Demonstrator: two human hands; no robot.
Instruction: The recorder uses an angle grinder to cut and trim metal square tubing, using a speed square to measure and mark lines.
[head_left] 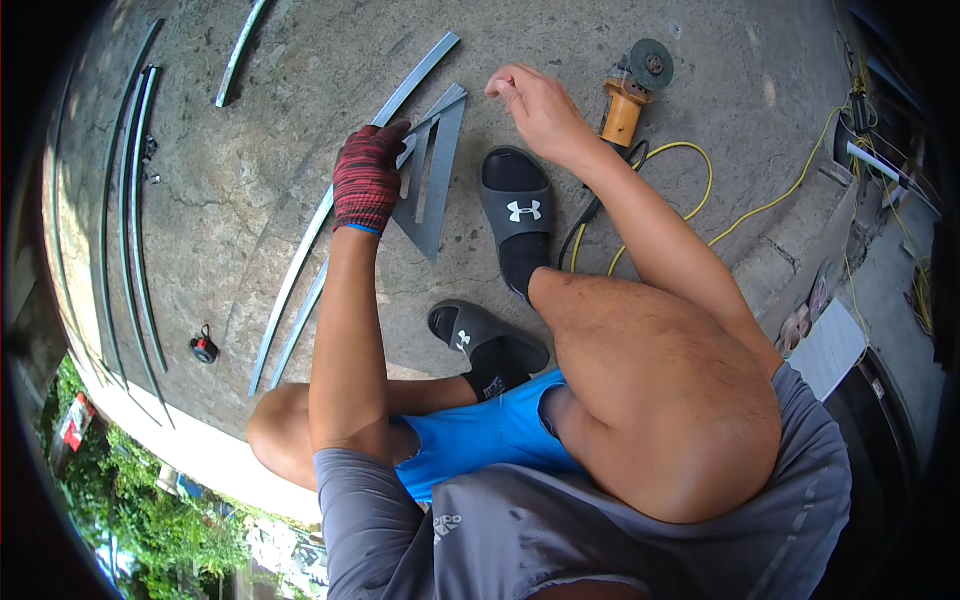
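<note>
Covering a metal strip (pixel 416 78) beside the triangle square (pixel 444 170), left hand (pixel 368 180) is gloved. Whether either grip's full (right hand (pixel 542 112) curled) can't be told.

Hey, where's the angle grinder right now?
In the head view, the orange grinder lies on the concrete near the top, right of centre, just right of the bare right hand, with a yellow cord looping below it.
</note>
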